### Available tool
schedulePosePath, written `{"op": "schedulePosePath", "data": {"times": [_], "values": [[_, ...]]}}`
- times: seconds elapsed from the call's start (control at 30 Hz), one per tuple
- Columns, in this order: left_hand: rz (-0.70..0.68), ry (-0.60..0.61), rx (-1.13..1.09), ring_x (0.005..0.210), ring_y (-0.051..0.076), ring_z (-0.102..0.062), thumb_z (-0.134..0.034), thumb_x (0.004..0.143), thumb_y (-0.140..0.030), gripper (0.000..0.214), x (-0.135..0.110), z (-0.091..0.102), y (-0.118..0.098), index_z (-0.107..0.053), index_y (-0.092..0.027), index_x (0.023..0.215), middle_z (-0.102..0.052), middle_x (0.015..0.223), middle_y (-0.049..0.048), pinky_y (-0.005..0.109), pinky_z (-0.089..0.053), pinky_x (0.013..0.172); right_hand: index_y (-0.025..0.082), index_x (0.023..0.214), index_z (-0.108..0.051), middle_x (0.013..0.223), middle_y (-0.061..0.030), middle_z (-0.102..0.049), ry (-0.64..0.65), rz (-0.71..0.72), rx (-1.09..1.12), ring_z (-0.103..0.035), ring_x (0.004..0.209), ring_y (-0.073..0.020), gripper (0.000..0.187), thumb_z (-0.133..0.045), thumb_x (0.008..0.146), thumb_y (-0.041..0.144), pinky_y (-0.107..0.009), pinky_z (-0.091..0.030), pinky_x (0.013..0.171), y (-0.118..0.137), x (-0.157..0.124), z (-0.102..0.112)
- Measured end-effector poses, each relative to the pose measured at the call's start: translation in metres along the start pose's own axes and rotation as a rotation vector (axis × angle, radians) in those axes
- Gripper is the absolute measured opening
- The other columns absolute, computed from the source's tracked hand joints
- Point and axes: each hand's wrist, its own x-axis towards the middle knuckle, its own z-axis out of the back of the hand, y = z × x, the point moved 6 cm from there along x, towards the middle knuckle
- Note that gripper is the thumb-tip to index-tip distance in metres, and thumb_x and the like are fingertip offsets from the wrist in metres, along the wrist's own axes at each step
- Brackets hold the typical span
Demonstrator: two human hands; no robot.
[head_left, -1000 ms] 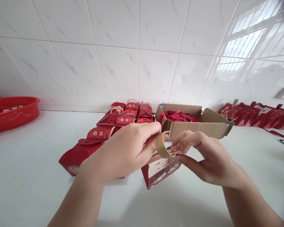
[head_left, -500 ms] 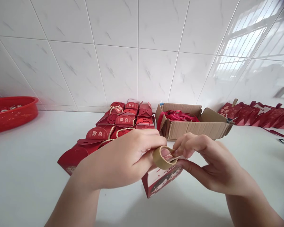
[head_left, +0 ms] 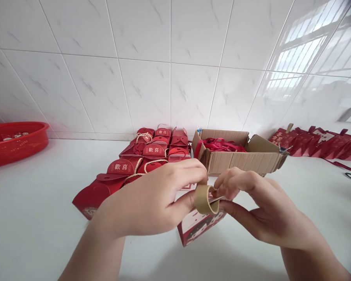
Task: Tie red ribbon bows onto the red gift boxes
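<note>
A small red and white gift box (head_left: 203, 228) with a dark printed picture stands on the white counter beneath my hands. At its top a stiff tan ribbon loop (head_left: 202, 200) curves round. My left hand (head_left: 172, 195) is closed, with thumb and fingers pinching the loop's left side. My right hand (head_left: 251, 203) pinches the box's top edge at the loop's right side, where a thin pale flap shows inside the loop. The fingers of both hands partly hide the top of the box.
Several red gift boxes (head_left: 121, 168) with rope handles stand behind my left hand. Further back, a cardboard box (head_left: 236, 162) holds red ribbons (head_left: 220, 144). A red plastic basin (head_left: 20, 144) is at far left; a row of red gift boxes (head_left: 318, 142) lines the right wall.
The tan loop has turned and shifted slightly right, covering more of the flap. My left fingers have moved a little right with it; my right hand stays pinched at the box top.
</note>
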Motion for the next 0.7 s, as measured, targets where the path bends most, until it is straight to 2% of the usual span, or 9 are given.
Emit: {"op": "schedulePosePath", "data": {"times": [0.17,0.3,0.43,0.7], "values": [[-0.029,0.079,-0.022,0.069,0.010,-0.048,-0.039,0.094,-0.025,0.022,0.000,-0.005,-0.003,-0.053,-0.019,0.078,-0.054,0.079,-0.0009,0.023,-0.039,0.061,0.023,0.097,-0.040,0.088,-0.0034,-0.059,0.001,0.018,0.017,-0.060,0.080,-0.0147,0.027,-0.053,0.083,0.003,-0.026,-0.051,0.063,0.004,0.000,0.000],[-0.046,0.087,-0.019,0.068,0.010,-0.047,-0.040,0.091,-0.016,0.020,-0.002,-0.006,-0.004,-0.049,-0.018,0.073,-0.053,0.075,-0.0015,0.022,-0.037,0.060,0.022,0.097,-0.041,0.087,-0.0033,-0.059,0.003,0.019,0.009,-0.060,0.081,-0.0149,0.028,-0.053,0.082,0.002,-0.026,-0.051,0.062,0.006,-0.001,0.000],[-0.063,0.084,-0.020,0.070,0.010,-0.048,-0.040,0.084,-0.004,0.020,-0.005,-0.005,-0.004,-0.045,-0.018,0.070,-0.053,0.077,-0.0012,0.021,-0.037,0.060,0.022,0.097,-0.044,0.087,-0.0036,-0.061,-0.001,0.039,0.003,-0.062,0.080,-0.0152,0.027,-0.054,0.082,0.003,-0.026,-0.051,0.062,0.008,-0.001,0.000],[-0.043,0.105,-0.027,0.066,0.010,-0.047,-0.038,0.074,0.003,0.024,-0.006,-0.005,-0.004,-0.047,-0.019,0.069,-0.053,0.079,-0.0018,0.020,-0.039,0.060,0.023,0.094,-0.048,0.085,-0.0027,-0.063,-0.045,0.075,0.008,-0.063,0.078,-0.0150,0.024,-0.055,0.081,0.004,-0.026,-0.053,0.063,0.011,-0.001,0.002]]}}
